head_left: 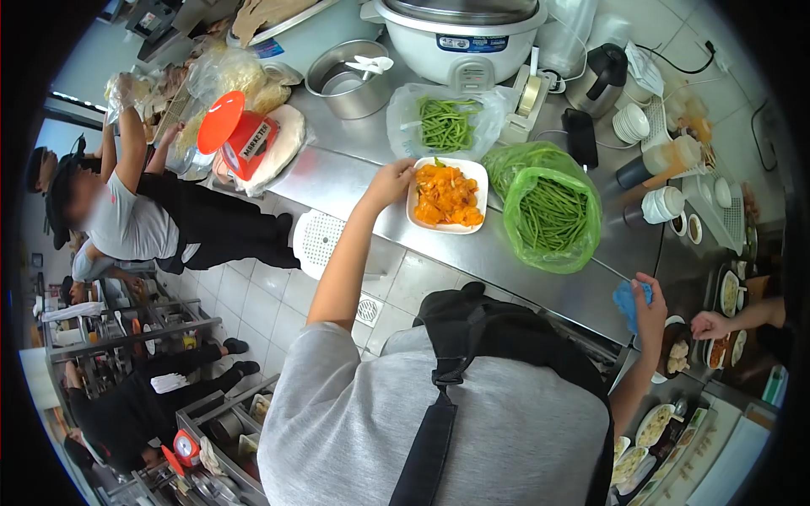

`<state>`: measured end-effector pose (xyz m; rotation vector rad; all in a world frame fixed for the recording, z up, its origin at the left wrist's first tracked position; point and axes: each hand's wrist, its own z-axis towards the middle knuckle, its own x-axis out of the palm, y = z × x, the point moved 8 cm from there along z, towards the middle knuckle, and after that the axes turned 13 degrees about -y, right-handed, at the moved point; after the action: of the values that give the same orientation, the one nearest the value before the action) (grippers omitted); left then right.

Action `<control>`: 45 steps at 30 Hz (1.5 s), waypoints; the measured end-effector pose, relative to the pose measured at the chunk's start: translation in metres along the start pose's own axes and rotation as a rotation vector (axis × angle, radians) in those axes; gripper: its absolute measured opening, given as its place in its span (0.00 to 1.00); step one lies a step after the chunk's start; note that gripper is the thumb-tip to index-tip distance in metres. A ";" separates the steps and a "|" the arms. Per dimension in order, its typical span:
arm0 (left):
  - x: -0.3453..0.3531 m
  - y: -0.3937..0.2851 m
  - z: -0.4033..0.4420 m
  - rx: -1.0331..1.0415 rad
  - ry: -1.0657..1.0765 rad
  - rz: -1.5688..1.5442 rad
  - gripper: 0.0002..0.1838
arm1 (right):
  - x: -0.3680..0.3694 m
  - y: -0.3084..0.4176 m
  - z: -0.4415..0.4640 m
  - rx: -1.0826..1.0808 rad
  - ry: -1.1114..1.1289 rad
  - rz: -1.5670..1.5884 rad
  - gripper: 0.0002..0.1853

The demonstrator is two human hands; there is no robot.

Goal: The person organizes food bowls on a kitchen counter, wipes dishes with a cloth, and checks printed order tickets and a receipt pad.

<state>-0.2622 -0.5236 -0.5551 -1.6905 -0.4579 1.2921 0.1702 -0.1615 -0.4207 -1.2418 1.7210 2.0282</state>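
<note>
My left hand (391, 183) grips the left rim of a white square plate (419, 221) at the counter's front. Orange chopped food (445, 194) is heaped on this plate. Out to the right, my right hand (650, 305) holds a crumpled blue cloth (627, 304) near the counter edge. Just right of the plate stands an open green plastic bag (516, 240) full of long green beans (553, 211). Behind the plate, cut green beans (449, 123) lie in a clear plastic bag (405, 126).
A rice cooker (464, 42), a steel pot (350, 88) and an orange scale (245, 139) line the back and left. A kettle (597, 76) and sauce bottles (658, 160) stand right. Another person's hand (711, 325) is near filled dishes. Several co-workers are at left.
</note>
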 end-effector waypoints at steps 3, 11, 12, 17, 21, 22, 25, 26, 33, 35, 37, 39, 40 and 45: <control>-0.018 -0.004 -0.023 -0.054 0.074 0.106 0.17 | -0.006 -0.011 -0.001 -0.029 -0.030 -0.037 0.16; 0.028 -0.227 -0.101 0.401 -0.034 0.029 0.22 | 0.023 0.029 -0.031 0.021 0.036 0.372 0.19; 0.060 -0.258 -0.126 0.495 0.140 -0.083 0.23 | 0.041 0.047 -0.043 0.039 0.100 0.439 0.19; 0.134 -0.282 -0.154 0.548 0.605 -0.259 0.11 | 0.098 0.073 -0.081 0.126 0.383 0.681 0.16; 0.106 -0.262 -0.124 0.606 0.496 -0.358 0.06 | 0.080 0.073 -0.102 0.160 0.420 0.608 0.15; 0.086 -0.246 -0.088 0.621 0.295 -0.244 0.07 | 0.069 0.061 -0.105 0.185 0.399 0.610 0.15; 0.053 -0.156 0.010 0.432 0.094 0.299 0.10 | 0.043 0.031 -0.092 0.241 0.241 0.619 0.16; 0.051 -0.135 0.024 0.465 0.081 0.410 0.11 | 0.033 0.020 -0.087 0.257 0.177 0.614 0.16; 0.056 -0.112 0.025 0.585 0.231 0.609 0.11 | -0.015 0.003 -0.049 -0.118 -0.117 0.320 0.13; 0.045 -0.107 0.016 0.531 0.176 0.612 0.11 | -0.024 -0.003 -0.044 -0.069 -0.139 0.261 0.11; 0.036 -0.101 0.003 0.485 0.108 0.574 0.10 | -0.039 0.005 -0.040 -0.244 -0.272 0.196 0.09; 0.025 -0.093 -0.010 0.447 0.024 0.498 0.11 | -0.049 0.005 -0.037 -0.343 -0.388 0.072 0.09; 0.021 -0.091 -0.018 0.361 0.019 0.452 0.12 | -0.053 0.001 -0.035 -0.357 -0.437 -0.019 0.10; 0.009 -0.072 -0.040 0.220 -0.121 0.220 0.19 | -0.024 -0.070 0.004 -0.162 -0.364 0.064 0.14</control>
<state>-0.2063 -0.4986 -0.4987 -1.5148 -0.1937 1.5505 0.2275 -0.1284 -0.4546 -0.7983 1.4670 2.2969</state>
